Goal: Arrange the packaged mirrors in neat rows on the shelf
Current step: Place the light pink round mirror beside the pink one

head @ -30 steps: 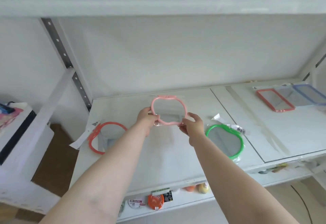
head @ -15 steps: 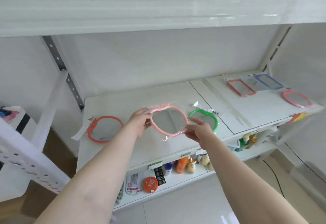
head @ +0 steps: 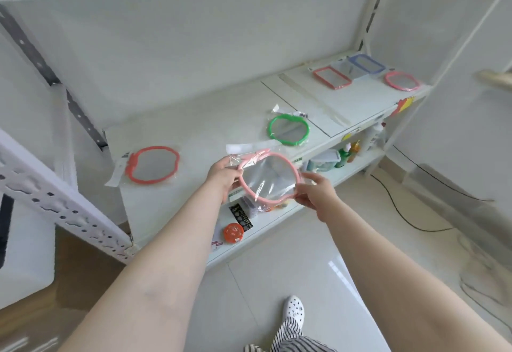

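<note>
I hold a pink-framed packaged mirror (head: 268,178) in front of the white shelf (head: 210,119), off its surface. My left hand (head: 224,176) grips its left rim and my right hand (head: 315,191) grips its right rim. On the shelf lie an orange-red round mirror (head: 152,164) at the left and a green one (head: 288,129) in the middle. At the far right lie a red rectangular mirror (head: 332,77), a blue rectangular one (head: 366,64) and another pink one (head: 402,81).
A lower shelf (head: 277,224) carries bottles, an orange round item (head: 233,232) and small packs. A perforated white upright (head: 55,199) leans at the left. A black cable (head: 410,213) runs over the tiled floor. My white shoe (head: 294,307) shows below.
The pink mirror came off the shelf surface and toward me, held by both hands. My view pulled back and tilted down, revealing the floor and more of the right end.
</note>
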